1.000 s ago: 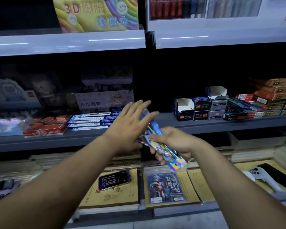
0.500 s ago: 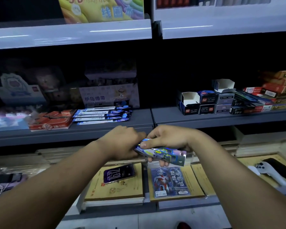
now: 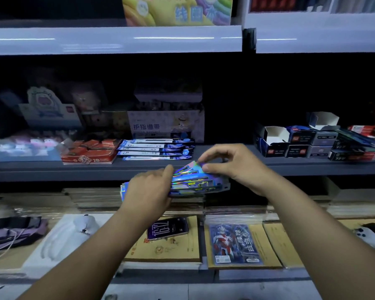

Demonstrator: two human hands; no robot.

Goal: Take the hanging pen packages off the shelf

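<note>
In front of the grey shelf point(image 3: 290, 167), the left hand point(image 3: 148, 192) grips a fanned stack of shiny holographic packets point(image 3: 193, 180) from beneath and at its near end, fingers curled round it, while the right hand point(image 3: 232, 163) pinches the top packet's far corner between thumb and forefinger. The stack hangs in the air between the hands, just below the shelf edge and above the brown notebooks point(image 3: 167, 250). To sort them neatly, it seems best to keep the left grip firm on the lower packets and lift only one slippery layer at a time, so the fan does not slide apart. Behind, on the shelf, lie similar blue packets point(image 3: 156, 149) beside a red 2B box point(image 3: 89, 152); a phone point(image 3: 168, 228) rests on the notebooks below, near a character card pack point(image 3: 234, 243)
</note>
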